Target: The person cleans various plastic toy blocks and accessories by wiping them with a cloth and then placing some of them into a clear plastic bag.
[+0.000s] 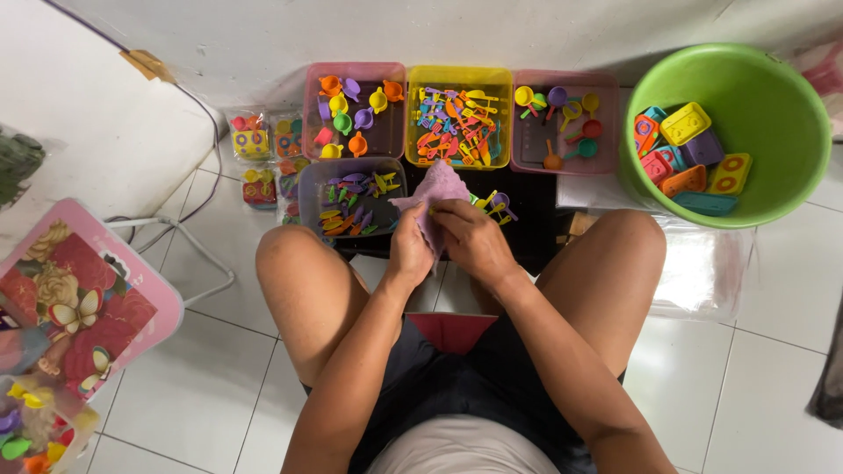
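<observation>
From the head camera, both hands meet between the knees, just near the boxes. The left hand [409, 250] and the right hand [472, 239] pinch a purple toy piece [436, 197] with their fingertips. The piece is flat, light purple, with bumpy edges, and it stands up above the fingers. Far from the person sit a pink box [354, 110] of little cups, a yellow box [458, 116] of tiny tools and another pink box [565, 123] of spoons. On the right stands a green bucket [773, 114] with toy stoves inside. A flowery lid [79, 303] lies on the left.
</observation>
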